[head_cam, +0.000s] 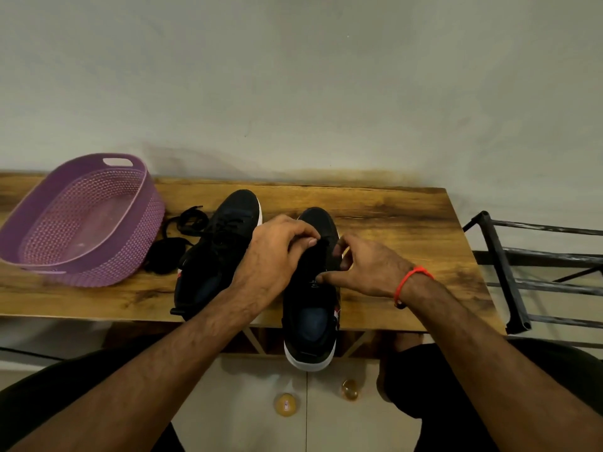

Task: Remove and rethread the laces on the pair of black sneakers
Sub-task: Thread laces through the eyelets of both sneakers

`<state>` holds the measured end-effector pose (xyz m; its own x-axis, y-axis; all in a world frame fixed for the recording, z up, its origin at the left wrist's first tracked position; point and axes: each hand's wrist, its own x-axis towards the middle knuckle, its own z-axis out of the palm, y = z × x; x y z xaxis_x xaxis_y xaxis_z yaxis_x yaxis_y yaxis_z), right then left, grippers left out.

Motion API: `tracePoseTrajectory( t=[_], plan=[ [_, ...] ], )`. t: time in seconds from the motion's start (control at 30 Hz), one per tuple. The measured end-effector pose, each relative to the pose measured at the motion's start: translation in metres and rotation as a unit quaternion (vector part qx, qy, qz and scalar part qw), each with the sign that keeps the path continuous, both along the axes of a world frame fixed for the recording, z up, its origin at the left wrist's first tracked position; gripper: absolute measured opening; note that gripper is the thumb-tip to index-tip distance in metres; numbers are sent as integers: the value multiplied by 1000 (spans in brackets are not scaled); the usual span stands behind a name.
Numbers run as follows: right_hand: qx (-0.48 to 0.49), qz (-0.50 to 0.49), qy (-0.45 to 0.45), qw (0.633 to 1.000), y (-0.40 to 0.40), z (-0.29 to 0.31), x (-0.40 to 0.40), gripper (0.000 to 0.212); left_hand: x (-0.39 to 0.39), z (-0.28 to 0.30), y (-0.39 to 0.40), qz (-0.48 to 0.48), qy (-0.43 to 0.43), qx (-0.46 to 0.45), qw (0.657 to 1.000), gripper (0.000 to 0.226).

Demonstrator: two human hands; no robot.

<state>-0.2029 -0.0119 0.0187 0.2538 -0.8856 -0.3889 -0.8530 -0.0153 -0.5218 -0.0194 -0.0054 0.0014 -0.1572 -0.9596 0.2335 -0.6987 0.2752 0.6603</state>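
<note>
Two black sneakers with white soles stand on a wooden table. The left sneaker is laced and lies toe-away beside a loose black lace. The right sneaker has its heel hanging over the table's front edge. My left hand pinches something black, apparently the lace, over its eyelet area near the toe. My right hand, with a red thread on the wrist, pinches the shoe's right eyelet edge. The fingers hide the lace ends.
A purple plastic basket sits at the table's left end. A black metal rack stands to the right of the table. Two small yellowish round objects lie on the floor below. A wall rises right behind the table.
</note>
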Motion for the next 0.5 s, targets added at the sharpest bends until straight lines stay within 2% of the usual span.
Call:
tracePoseTrajectory(
  t=[0.13,0.2,0.3,0.5],
  plan=[
    [74,-56,-98,991,-2,-3,0,13,-3,-3,8,4,26,44,999,16],
    [118,-87,-145,978,-4,-5,-3,7,-5,-5,12,-2,15,55,998,13],
    [162,-120,-191,961,-6,-9,-8,10,-6,-9,14,-13,-18,62,998,11],
    [201,-137,-211,947,-9,-8,-11,15,-6,-14,15,-24,-58,78,995,11]
  ],
)
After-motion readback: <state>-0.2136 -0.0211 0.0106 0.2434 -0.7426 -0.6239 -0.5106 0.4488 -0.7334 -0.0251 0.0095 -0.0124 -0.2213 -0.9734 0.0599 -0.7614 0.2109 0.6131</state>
